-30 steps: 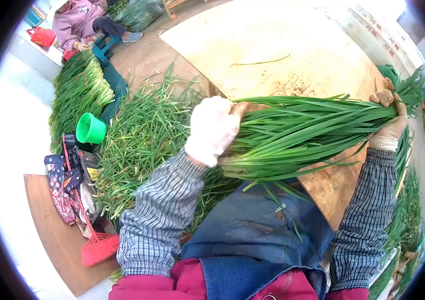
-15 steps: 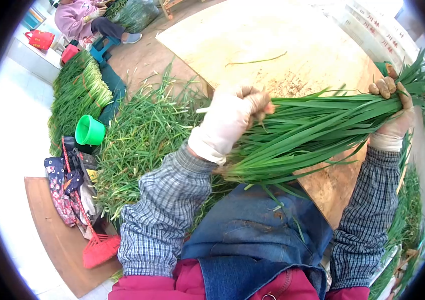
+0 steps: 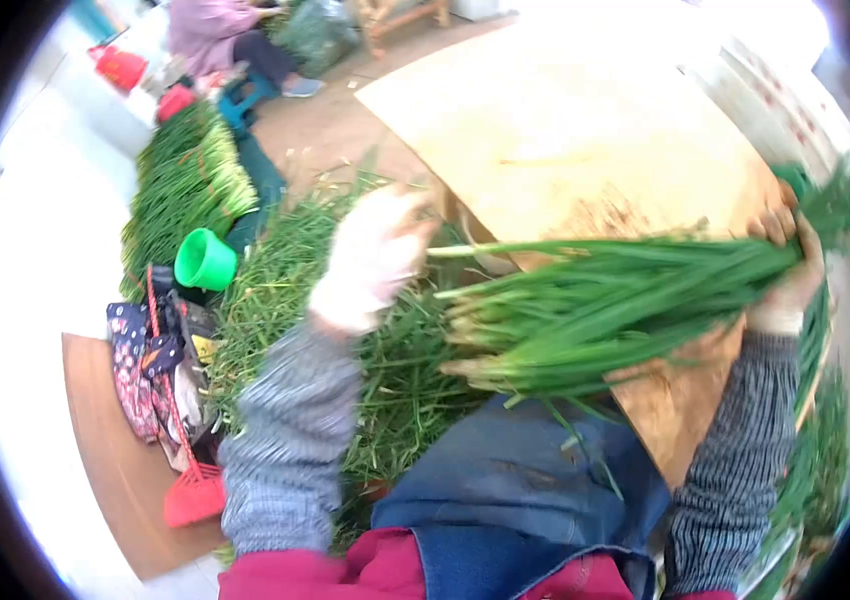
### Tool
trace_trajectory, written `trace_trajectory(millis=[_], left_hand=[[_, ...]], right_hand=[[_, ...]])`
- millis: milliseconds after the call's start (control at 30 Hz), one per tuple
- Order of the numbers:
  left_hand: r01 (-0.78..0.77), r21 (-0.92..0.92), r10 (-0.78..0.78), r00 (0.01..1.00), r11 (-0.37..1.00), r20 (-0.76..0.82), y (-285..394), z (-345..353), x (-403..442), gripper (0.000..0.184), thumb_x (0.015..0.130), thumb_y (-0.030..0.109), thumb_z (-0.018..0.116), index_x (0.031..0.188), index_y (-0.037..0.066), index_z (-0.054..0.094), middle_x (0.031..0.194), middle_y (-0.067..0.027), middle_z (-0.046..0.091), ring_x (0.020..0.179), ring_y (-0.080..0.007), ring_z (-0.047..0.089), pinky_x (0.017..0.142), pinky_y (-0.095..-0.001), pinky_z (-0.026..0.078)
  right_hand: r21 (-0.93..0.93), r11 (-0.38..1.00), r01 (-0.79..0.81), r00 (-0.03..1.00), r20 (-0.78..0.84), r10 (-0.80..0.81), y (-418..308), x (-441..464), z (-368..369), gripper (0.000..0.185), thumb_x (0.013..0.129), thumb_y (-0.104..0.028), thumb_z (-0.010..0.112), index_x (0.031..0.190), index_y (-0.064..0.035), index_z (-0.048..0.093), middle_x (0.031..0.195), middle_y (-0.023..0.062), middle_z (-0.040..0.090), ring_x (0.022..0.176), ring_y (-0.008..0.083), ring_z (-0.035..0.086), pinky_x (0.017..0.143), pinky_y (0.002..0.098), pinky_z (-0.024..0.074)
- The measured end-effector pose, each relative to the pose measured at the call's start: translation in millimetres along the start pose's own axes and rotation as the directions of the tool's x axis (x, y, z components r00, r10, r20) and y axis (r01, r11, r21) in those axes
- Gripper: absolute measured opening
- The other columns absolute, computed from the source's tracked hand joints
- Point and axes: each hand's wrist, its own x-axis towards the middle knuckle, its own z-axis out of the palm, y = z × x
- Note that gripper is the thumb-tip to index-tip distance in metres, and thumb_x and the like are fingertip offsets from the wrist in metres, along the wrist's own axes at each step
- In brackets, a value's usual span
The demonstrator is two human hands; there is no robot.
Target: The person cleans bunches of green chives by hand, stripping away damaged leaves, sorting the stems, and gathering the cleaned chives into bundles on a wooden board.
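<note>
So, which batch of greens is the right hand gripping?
The bunch of long-leaved greens partly over the wooden board: the right hand clasps its leafy end. The stacked bundles beside the green bucket and the loose heap lie outside that grip.

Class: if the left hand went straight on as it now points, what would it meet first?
Probably the edge of the pale wooden board, ahead of the left hand; the hand is blurred and depth unclear, so it might pass above.
</note>
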Motion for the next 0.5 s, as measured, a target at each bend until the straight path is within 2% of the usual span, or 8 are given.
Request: trace_trajectory(millis=[33,167,233,267,333,433,467,500], left_hand=[[-0.166,0.027,0.167,0.985,0.986,-0.048,-11.5,27.8,20.6,0.019,0.079,0.009,0.057,0.096,0.001,0.059,0.085,-0.0141,0.058,0.083,-0.0264,0.057,0.072,-0.0326,0.047],[0.031,0.184,-0.026,0.999,0.982,-0.032,12.1,103.6,101.9,0.021,0.075,0.017,0.063,0.086,0.001,0.058,0.082,-0.0135,0.058,0.076,-0.0255,0.059,0.067,-0.0343,0.049],[0.053,0.276,-0.025,0.995,0.96,-0.101,12.1,123.5,105.9,0.013,0.075,0.013,0.058,0.08,0.001,0.058,0.081,-0.0164,0.058,0.077,-0.0299,0.059,0.07,-0.038,0.048],[0.05,0.226,-0.05,0.999,0.973,-0.008,8.2,116.8,99.9,0.012,0.075,0.012,0.056,0.08,0.001,0.058,0.08,-0.0162,0.058,0.076,-0.0298,0.059,0.069,-0.0379,0.048],[0.054,0.115,-0.076,0.978,0.992,0.192,0.4,102.2,79.7,0.01,0.074,0.009,0.053,0.08,0.003,0.058,0.079,-0.0157,0.058,0.075,-0.0295,0.059,0.066,-0.0378,0.049],[-0.065,0.155,0.056,0.997,0.986,0.061,-36.0,49.7,-0.2,0.01,0.07,0.003,0.049,0.075,0.003,0.058,0.068,-0.0141,0.055,0.065,-0.0306,0.057,0.055,-0.0404,0.047],[0.083,0.273,-0.129,0.98,0.959,0.154,-44.7,21.7,-25.6,0.009,0.068,0.002,0.049,0.071,0.003,0.057,0.068,-0.0141,0.055,0.064,-0.0302,0.057,0.055,-0.0405,0.047],[0.144,0.411,-0.23,0.959,0.9,0.166,-60.1,1.6,-51.3,0.009,0.067,0.003,0.05,0.069,0.003,0.058,0.07,-0.0143,0.056,0.063,-0.0296,0.057,0.056,-0.0403,0.047]], right_hand=[[-0.027,0.999,0.021,1.0,-0.017,-0.021,-2.6,-0.2,-8.6,0.037,0.084,-0.01,0.042,0.116,0.008,0.04,0.067,-0.0014,0.029,0.062,0.01,0.033,0.062,0.0251,0.0303],[-0.095,0.993,0.072,0.993,-0.086,-0.08,1.8,-1.6,-11.3,0.035,0.087,-0.009,0.04,0.118,0.0071,0.04,0.069,-0.0013,0.027,0.063,0.0085,0.033,0.062,0.0233,0.0307],[-0.108,0.992,0.069,0.995,-0.061,-0.076,-0.1,-1.8,-17.3,0.035,0.087,-0.009,0.04,0.117,0.0077,0.039,0.07,-0.0005,0.028,0.063,0.0095,0.034,0.064,0.0239,0.0328],[-0.121,0.988,0.1,0.99,-0.089,-0.111,1.7,-1.3,-19.0,0.043,0.084,-0.009,0.044,0.122,0.0101,0.035,0.07,-0.0003,0.029,0.064,0.0098,0.034,0.064,0.0243,0.0328],[-0.151,0.986,0.07,0.989,-0.12,-0.089,0.3,-0.7,-19.3,0.045,0.084,-0.009,0.047,0.123,0.0092,0.035,0.07,-0.0001,0.031,0.064,0.0097,0.035,0.064,0.024,0.0345],[-0.09,0.996,0.016,0.998,-0.052,-0.021,-0.8,2.1,-33.9,0.046,0.083,-0.01,0.049,0.123,0.0083,0.036,0.071,0.0,0.034,0.065,0.0096,0.037,0.065,0.0241,0.0363],[-0.096,0.995,0.023,0.995,-0.097,-0.032,0.7,2.1,-33.3,0.043,0.084,-0.01,0.047,0.122,0.0081,0.037,0.071,-0.0001,0.033,0.065,0.0095,0.037,0.065,0.0238,0.0361],[-0.102,0.994,0.03,0.989,-0.143,-0.045,3.2,3.7,-30.6,0.041,0.086,-0.01,0.044,0.121,0.0079,0.038,0.071,-0.0002,0.033,0.065,0.0094,0.037,0.064,0.0235,0.0359]])
